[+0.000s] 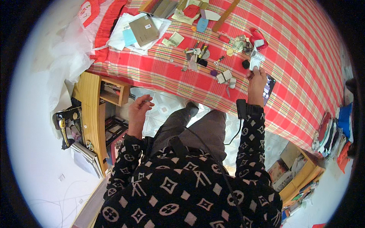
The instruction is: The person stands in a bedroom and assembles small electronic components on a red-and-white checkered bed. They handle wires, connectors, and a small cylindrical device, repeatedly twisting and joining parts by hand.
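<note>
My right hand reaches over the checked bedspread and pinches a curled white paper slip with printing on it. Partly behind that hand lies a phone with its screen lit. Close to the slip are a black ball-shaped item, a red cloth bundle and a heap of crumpled banknotes. My left hand hangs beside the bed with nothing in it, its fingers loosely bent and apart. It is nearest to a pulled-out wooden drawer.
The red checked bedspread holds small scattered items, folded white pieces, a brown envelope on papers, and a long wooden strip. A wooden cabinet stands left; a low shelf stands right, near stacked clothes.
</note>
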